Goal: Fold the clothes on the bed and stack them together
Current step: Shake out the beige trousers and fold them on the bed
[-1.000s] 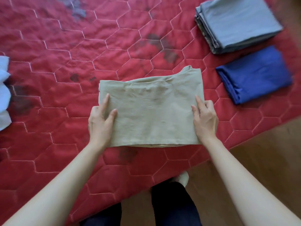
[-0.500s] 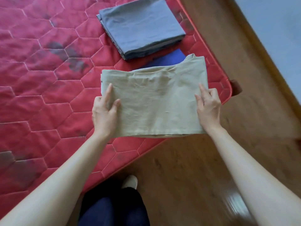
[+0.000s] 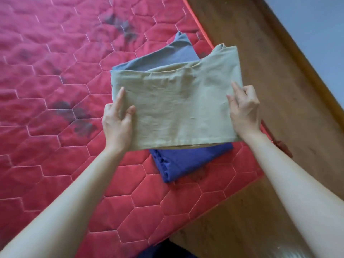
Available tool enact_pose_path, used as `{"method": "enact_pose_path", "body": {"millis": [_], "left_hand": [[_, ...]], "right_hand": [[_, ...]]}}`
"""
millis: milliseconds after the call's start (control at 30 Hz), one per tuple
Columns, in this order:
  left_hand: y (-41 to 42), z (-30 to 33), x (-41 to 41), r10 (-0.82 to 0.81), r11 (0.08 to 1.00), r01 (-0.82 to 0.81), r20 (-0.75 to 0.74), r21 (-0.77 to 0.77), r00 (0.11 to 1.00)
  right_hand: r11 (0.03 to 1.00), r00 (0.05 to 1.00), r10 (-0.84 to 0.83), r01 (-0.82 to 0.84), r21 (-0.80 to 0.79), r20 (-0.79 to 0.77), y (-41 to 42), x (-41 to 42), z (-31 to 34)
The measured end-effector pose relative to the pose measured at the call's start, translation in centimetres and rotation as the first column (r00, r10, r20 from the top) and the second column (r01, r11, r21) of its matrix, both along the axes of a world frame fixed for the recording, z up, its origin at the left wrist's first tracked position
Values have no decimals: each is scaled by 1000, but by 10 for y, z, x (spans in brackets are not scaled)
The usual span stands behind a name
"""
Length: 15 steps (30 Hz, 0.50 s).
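A folded khaki cloth (image 3: 178, 105) is held up off the bed, flat between both hands. My left hand (image 3: 117, 121) grips its left edge, thumb on top. My right hand (image 3: 243, 108) grips its right edge, fingers curled. Beneath it lies a folded blue cloth (image 3: 186, 161) on the red quilted bed (image 3: 55, 90), mostly covered from view. Behind the khaki cloth the folded grey stack (image 3: 167, 56) shows only its far corner.
The bed's right corner (image 3: 260, 175) ends close to the blue cloth. Brown wooden floor (image 3: 270, 71) runs along the right, with a skirting board and pale wall at the top right. My dark trouser leg shows at the bottom edge.
Both hands have carried the khaki cloth to the right across the bed. It now hangs over the blue cloth and hides most of the grey stack.
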<state>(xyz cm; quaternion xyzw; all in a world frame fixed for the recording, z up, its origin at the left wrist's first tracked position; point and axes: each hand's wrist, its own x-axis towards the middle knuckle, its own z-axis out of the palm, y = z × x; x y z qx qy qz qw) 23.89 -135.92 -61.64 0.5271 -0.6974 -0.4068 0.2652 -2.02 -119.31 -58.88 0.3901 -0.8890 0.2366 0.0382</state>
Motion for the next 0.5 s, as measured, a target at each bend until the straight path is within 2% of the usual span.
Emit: {"method": "enact_pose_path", "body": {"millis": [300, 400, 500], "left_hand": [[-82, 7, -54, 197, 979, -198, -42, -38, 980], [-95, -10, -64, 251, 968, -251, -18, -30, 968], [-97, -40, -71, 282, 959, -283, 58, 2, 958]], "right_hand": [[980, 980, 194, -196, -31, -37, -134, -85, 12], [970, 970, 240, -241, -34, -27, -164, -108, -12], [955, 954, 294, -295, 21, 52, -180, -119, -58]]}}
